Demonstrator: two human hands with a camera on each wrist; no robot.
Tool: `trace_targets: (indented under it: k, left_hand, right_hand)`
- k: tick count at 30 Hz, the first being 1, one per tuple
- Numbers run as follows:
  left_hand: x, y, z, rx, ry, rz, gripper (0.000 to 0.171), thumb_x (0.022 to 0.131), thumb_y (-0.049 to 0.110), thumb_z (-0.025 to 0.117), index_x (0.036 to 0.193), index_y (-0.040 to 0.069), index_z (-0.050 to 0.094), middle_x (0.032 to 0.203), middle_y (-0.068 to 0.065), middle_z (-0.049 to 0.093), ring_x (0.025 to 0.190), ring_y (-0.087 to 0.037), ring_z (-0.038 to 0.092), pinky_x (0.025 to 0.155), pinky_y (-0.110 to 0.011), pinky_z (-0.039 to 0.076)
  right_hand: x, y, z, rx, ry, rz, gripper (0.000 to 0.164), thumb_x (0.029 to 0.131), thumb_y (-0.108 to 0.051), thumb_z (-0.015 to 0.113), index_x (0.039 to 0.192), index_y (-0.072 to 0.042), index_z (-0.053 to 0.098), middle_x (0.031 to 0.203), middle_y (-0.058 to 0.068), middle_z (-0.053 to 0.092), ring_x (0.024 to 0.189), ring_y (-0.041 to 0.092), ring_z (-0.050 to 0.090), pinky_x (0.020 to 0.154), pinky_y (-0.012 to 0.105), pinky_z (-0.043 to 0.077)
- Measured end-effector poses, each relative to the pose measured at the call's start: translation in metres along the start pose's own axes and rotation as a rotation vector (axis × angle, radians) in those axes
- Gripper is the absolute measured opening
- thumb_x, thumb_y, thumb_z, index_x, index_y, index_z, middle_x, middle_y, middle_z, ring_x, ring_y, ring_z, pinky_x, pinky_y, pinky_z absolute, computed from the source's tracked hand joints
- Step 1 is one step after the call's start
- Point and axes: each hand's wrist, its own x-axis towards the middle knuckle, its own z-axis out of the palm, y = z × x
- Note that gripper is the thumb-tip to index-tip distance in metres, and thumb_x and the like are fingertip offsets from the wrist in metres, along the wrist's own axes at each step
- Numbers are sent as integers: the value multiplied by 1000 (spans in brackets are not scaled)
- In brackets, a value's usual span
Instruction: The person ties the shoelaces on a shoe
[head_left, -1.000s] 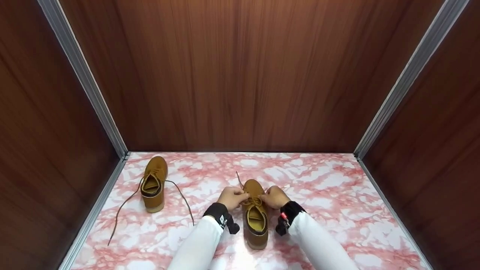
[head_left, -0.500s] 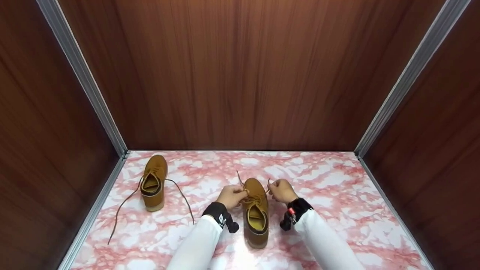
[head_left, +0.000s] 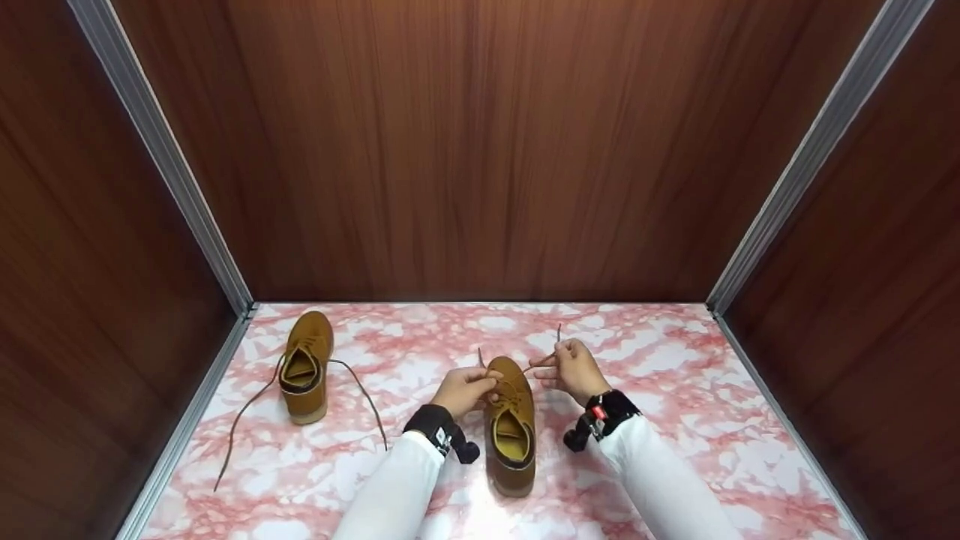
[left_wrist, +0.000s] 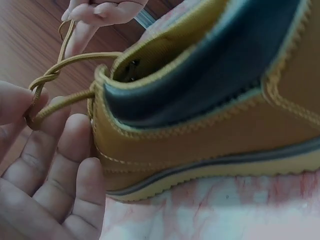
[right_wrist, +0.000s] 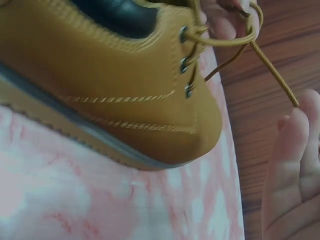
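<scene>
A tan lace-up shoe (head_left: pixel 512 477) stands on the table with its toe pointing away from me. My left hand (head_left: pixel 463 391) is at the shoe's left side. Its thumb and fingers pinch a loop of the brown shoelace (left_wrist: pixel 46 79), where the strands cross over each other above the tongue. Off to the right of the toe, my right hand (head_left: pixel 577 371) pinches the other strand between thumb and finger, and that strand runs taut back to the loop. In the right wrist view, metal eyelets (right_wrist: pixel 184 65) show along the shoe's side. One lace end sticks up past the left hand.
A second tan shoe (head_left: pixel 308 406) stands at the left, its laces (head_left: pixel 238 420) spread loose on both sides. The pink-and-white marbled tabletop (head_left: pixel 660 450) is enclosed by brown wood-grain panels (head_left: pixel 480 150) with grey metal strips at the corners.
My right hand has moved from the laces outward to the right and away, drawing a lace strand with it. The left hand has stayed nearly in place. Both shoes have stayed put.
</scene>
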Motion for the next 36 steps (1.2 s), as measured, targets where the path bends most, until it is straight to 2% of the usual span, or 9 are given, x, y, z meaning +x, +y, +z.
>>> trace_targets:
  k: [6, 13, 16, 19, 22, 25, 28, 32, 36]
  left_hand:
    - [-1, 1, 0, -39, -4, -4, 27, 101, 18, 66, 120, 0, 75, 93, -3, 76, 77, -9, 69, 78, -34, 62]
    - [1, 2, 1, -88, 24, 4, 25, 102, 17, 67, 116, -3, 73, 94, -2, 76, 83, -13, 72, 81, -35, 62]
    - [1, 3, 2, -98, 36, 8, 24, 102, 20, 67, 112, -2, 73, 98, -3, 77, 86, -14, 73, 81, -35, 63]
    - [2, 4, 2, -107, 51, 10, 24, 102, 21, 68, 107, -1, 74, 96, -3, 77, 86, -14, 72, 83, -37, 63]
    - [2, 4, 3, -103, 61, 23, 23, 103, 21, 67, 104, -1, 74, 94, -1, 77, 84, -14, 70, 84, -39, 63]
    - [3, 6, 3, -98, 71, 38, 21, 103, 19, 66, 103, -1, 73, 96, -2, 77, 84, -15, 68, 85, -40, 62]
    - [2, 8, 4, -100, 72, 48, 23, 103, 20, 64, 105, -2, 73, 99, -2, 78, 85, -14, 67, 85, -40, 61]
    - [3, 13, 3, -159, 69, 42, 27, 106, 21, 61, 107, -3, 73, 103, -4, 78, 87, -13, 68, 87, -38, 59]
    - [3, 21, 3, -255, 84, 42, 28, 108, 21, 56, 104, -3, 70, 109, -11, 78, 89, -14, 68, 86, -35, 59]
  right_hand:
    - [-3, -7, 0, 93, -46, -2, 19, 116, -19, 24, 110, -5, 37, 88, 13, 77, 71, 17, 77, 67, 31, 65]
    - [-9, -13, -5, 187, -128, -24, 20, 116, -22, 25, 108, -8, 38, 110, 20, 78, 82, 19, 78, 81, 35, 65]
    - [-8, -15, -8, 199, -141, -38, 20, 116, -22, 27, 109, -7, 38, 105, 19, 78, 83, 20, 78, 83, 35, 65]
    - [-8, -16, -10, 194, -143, -49, 17, 115, -22, 34, 111, -7, 41, 97, 13, 78, 82, 17, 78, 81, 32, 65]
    - [-9, -17, -14, 192, -173, -52, 20, 113, -21, 44, 118, -2, 47, 98, 7, 77, 92, 16, 79, 88, 31, 64]
    - [-10, -18, -21, 193, -238, -56, 27, 109, -13, 54, 128, 6, 52, 110, 10, 78, 107, 18, 77, 96, 30, 61]
    - [-11, -18, -27, 186, -278, -59, 40, 105, -4, 58, 138, 16, 47, 116, 12, 77, 113, 18, 75, 99, 28, 59]
    - [-11, -17, -30, 162, -238, -79, 39, 106, -2, 56, 138, 17, 48, 110, 8, 78, 104, 14, 77, 94, 27, 61]
    - [-12, -15, -29, 152, -163, -96, 17, 110, -13, 52, 117, 1, 59, 102, 6, 79, 81, 9, 76, 79, 27, 64]
